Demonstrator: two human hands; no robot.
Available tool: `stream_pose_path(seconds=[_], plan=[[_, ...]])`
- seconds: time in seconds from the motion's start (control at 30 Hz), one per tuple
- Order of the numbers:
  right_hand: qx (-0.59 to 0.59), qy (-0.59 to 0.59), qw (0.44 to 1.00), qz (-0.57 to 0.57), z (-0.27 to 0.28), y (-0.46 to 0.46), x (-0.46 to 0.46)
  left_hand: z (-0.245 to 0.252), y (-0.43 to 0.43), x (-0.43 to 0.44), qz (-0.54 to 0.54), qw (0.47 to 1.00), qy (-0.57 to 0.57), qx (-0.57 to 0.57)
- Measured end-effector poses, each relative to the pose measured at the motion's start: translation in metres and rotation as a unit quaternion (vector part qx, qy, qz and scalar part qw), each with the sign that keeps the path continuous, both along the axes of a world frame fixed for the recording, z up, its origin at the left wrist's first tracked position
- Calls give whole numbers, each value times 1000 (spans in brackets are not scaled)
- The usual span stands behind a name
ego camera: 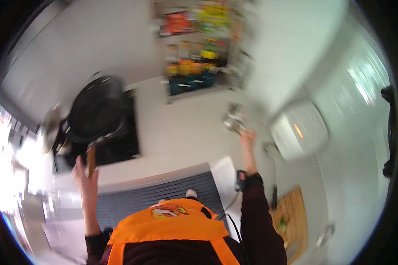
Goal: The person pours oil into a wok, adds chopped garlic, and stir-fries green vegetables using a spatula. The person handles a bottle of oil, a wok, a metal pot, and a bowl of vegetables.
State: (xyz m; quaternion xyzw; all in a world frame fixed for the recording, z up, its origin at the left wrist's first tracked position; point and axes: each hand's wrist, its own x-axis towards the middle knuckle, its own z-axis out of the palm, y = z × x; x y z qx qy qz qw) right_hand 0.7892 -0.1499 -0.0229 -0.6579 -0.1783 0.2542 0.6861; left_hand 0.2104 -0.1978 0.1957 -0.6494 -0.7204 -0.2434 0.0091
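Note:
My left hand (86, 177) is at the wooden handle (91, 161) of a dark frying pan (98, 107), which sits over a black cooktop (129, 145). Its fingers lie along both sides of the handle; blur hides whether they grip it. On the counter to the right, my right hand (248, 139) reaches to a small shiny metal container (235, 117), its fingertips at the near edge. Motion blur hides whether the fingers are closed on it.
A rack (185, 96) of bottles and packets stands at the back wall. A white appliance (300, 129) with a lit orange display is at the right. Nearer me are a long-handled utensil (274, 195) and a wooden cutting board (297, 215) with something green on it.

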Motion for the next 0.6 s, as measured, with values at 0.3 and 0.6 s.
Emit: stream_pose_path(seconds=[0.3,0.6], plan=[[136,-488,807,304,171,-136,-276,-57,-12,196,-398,241,-734,-495],[-50,-557,827,58,159,-317,-320,-74,-182,209,-281,22,-497,-821]])
